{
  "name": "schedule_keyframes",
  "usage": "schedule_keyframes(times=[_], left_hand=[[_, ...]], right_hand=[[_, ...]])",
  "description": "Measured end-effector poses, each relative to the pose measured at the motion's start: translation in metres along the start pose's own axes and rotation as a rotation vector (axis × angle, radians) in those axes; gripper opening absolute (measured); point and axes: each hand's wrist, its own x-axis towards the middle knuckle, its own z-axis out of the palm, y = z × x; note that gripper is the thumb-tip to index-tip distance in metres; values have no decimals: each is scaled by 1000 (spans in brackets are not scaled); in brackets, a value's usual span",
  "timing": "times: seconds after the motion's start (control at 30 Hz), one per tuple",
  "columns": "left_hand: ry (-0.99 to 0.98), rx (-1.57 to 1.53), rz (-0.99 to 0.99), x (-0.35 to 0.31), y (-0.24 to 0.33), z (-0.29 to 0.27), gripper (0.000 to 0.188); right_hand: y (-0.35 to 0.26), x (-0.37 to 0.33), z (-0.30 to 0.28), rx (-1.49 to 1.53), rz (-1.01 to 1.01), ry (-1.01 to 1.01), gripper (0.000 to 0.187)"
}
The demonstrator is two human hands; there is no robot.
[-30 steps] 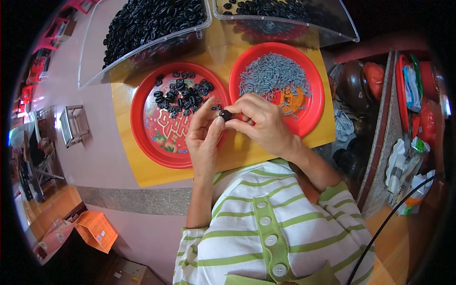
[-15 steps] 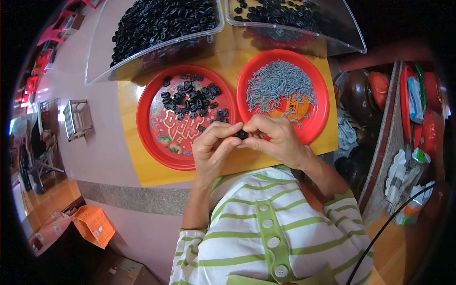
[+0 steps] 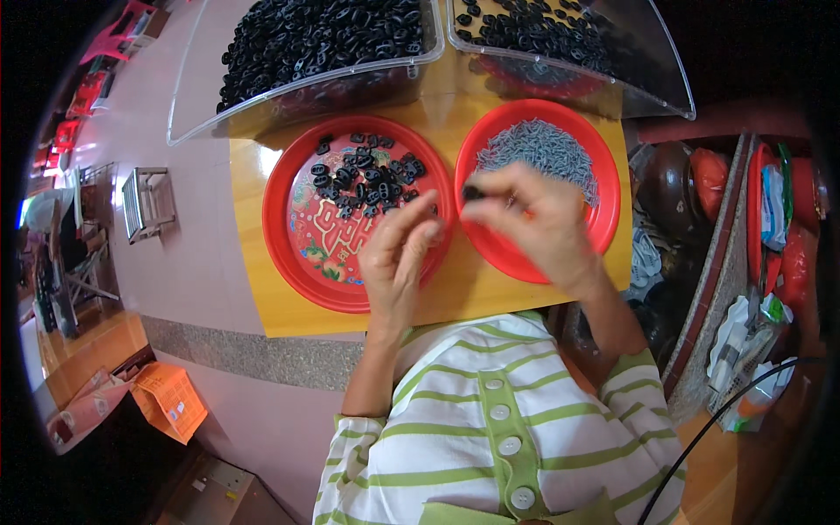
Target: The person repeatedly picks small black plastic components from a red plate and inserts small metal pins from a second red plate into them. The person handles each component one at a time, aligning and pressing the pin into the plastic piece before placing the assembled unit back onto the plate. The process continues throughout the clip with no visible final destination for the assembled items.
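My left hand (image 3: pixel 395 262) is over the right rim of the left red tray (image 3: pixel 273 254), fingers and thumb apart with nothing visible between them. My right hand (image 3: pixel 538 223), smeared by motion, is above the right red tray (image 3: pixel 612 206). It pinches a small black plastic part (image 3: pixel 472 192) at its fingertips. Several like black plastic pieces (image 3: pixel 372 179) lie loose in the left tray, which has a printed pattern. A pile of small grey screws (image 3: pixel 542 144) fills much of the right tray, and my right hand covers some of it.
Both trays stand on a yellow board (image 3: pixel 254 302). Behind them are a clear bin (image 3: pixel 324 61) heaped with black pieces and a second clear bin (image 3: pixel 542 35) holding fewer. On the right are a dark jar (image 3: pixel 669 175) and a ledge (image 3: pixel 709 271). An orange basket (image 3: pixel 171 402) is low on the left.
My hands have come apart. The right has moved up and right over the screws with the black part, while the left has let go and opened. The view has shifted slightly.
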Motion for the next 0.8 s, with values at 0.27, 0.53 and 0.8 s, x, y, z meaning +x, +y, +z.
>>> schedule_keyframes(times=[0.27, 0.53, 0.8], left_hand=[[37, 653, 130, 25, -6, -9, 20], [36, 736, 138, 28, -11, -7, 15], [16, 707, 240, 26, -6, -7, 10]], right_hand=[[26, 64, -88, -529, 36, 565, 26], [37, 43, -74, -226, -16, 612, 12], [39, -36, -18, -193, 193, -146, 6]])
